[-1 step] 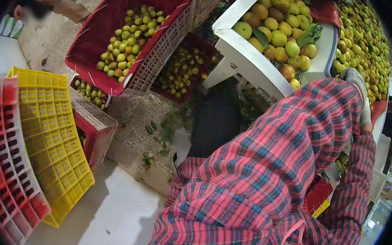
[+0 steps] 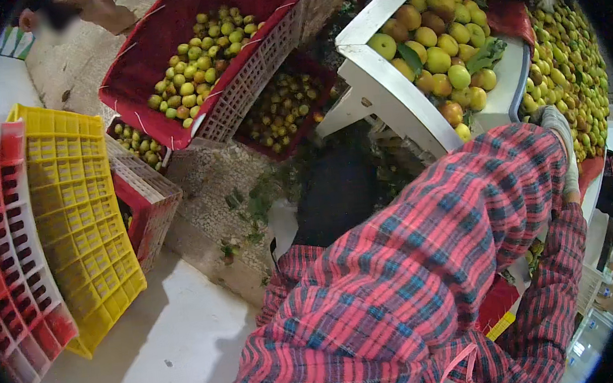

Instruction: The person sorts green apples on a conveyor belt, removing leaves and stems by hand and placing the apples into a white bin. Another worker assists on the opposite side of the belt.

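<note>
One pale-gloved hand (image 2: 563,145) rests by the heap of yellow-green fruit (image 2: 565,59) at the right, where two plaid sleeves (image 2: 461,207) meet; I cannot tell which hand it is, whether its fingers are closed, or where the other hand lies. Just beside the heap, larger fruit (image 2: 447,51) fills a white-framed tray (image 2: 396,92). Farther left stand a red-lined crate (image 2: 133,79) of fruit and a tilted yellow crate (image 2: 78,211)

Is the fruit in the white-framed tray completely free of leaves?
No, green leaves lie among the fruit in the white-framed tray.
</note>
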`<state>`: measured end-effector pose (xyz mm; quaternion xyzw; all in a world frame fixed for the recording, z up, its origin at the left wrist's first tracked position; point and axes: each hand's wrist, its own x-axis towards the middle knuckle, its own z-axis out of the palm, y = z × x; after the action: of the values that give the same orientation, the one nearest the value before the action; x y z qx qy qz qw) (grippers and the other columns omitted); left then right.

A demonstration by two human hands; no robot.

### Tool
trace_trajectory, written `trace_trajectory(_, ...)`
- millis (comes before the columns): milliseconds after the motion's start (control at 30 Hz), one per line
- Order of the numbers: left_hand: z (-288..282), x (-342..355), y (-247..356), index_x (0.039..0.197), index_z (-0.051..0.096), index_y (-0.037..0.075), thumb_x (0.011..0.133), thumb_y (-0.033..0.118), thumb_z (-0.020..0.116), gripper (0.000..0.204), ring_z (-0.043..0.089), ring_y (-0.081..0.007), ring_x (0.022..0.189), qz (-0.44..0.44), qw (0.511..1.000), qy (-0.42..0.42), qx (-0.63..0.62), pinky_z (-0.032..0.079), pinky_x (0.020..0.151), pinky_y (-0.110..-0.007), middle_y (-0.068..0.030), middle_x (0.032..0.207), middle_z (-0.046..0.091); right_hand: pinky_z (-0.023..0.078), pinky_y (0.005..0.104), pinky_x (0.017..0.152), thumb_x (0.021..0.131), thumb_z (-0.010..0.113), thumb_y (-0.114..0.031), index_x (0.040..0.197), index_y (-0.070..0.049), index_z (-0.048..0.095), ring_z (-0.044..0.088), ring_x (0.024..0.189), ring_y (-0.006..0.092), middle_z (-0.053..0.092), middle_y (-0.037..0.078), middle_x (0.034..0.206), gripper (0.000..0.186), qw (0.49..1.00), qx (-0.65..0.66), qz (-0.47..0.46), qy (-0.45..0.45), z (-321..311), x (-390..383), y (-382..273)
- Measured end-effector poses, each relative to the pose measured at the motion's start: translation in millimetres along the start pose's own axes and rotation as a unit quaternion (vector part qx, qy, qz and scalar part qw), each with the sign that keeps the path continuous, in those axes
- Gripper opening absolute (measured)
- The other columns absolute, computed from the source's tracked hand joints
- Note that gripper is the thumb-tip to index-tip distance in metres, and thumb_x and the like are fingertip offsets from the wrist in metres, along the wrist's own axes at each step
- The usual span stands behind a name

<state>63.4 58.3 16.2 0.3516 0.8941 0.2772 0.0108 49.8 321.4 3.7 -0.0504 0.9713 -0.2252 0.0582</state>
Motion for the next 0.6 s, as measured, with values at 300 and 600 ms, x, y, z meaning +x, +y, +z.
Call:
trace_trajectory(300,-46,-48,9,0.101,0.070,0.007,0.072,0.024,0.068,0.033,0.064,-0.0212,0.088,0.046,0.995,0.084,0.001,0.047,0.065,-0.039,-0.0057,0.094,0.069,0.034,0.0330,0.100,0.091,0.057,-0.035,0.131,-0.001,0.044,0.045,0.117,0.0195,0.050,0.011,0.129,0.054,0.996,-0.053,-0.051,-0.044,29,-17,-56)
trace_trajectory(600,-88,-308,-19,0.107,0.064,-0.002,0.082,0.010,0.060,0.028,0.065,-0.0226,0.089,0.023,0.874,0.476,-0.094,0.049,0.074,-0.034,-0.0120,0.103,0.066,0.030,0.0352,0.103,0.088,0.060,-0.040,0.135,-0.002,0.038,0.040,0.122,0.0194,0.044,0.010,0.134,0.064,0.991,-0.030,-0.124,-0.027,51,-39,-63)
